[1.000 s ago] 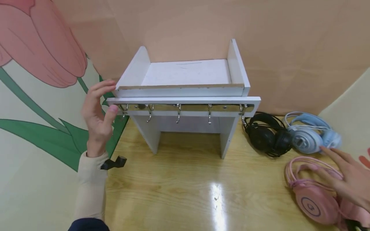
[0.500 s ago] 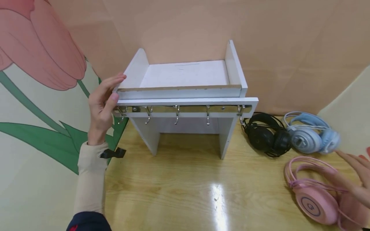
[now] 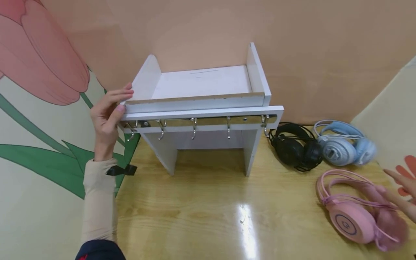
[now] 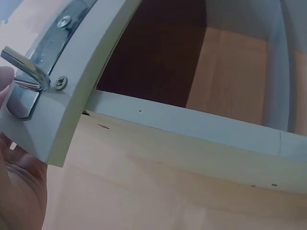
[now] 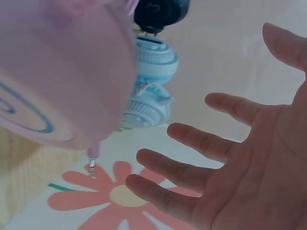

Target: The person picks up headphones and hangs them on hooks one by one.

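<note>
**Rack (image 3: 195, 104) steadied, right hand (image 5: 249, 167) free**

Rack: one, white, on the table (image 3: 201, 216), its hooks (image 3: 194, 128) bare. Clock centre, head view.

Left hand (image 3: 105, 117): at 9 o'clock, your thumb and fingers pinching the rack's end.

Right hand: past 3 o'clock, your fingers spread wide, holding nothing.

Pink headset (image 3: 354, 220): at 4 o'clock, nearest your right hand, apart from it. Black headset (image 3: 290, 150) and blue headset (image 3: 341, 150): about 3 o'clock.

Step, as judged: bracing the rack. Next move likely calls for your left grip to settle before your right hand reaches in.

Markings: round emblem (image 3: 345, 224) on the pink earcup; no readable lettering or brand.
</note>
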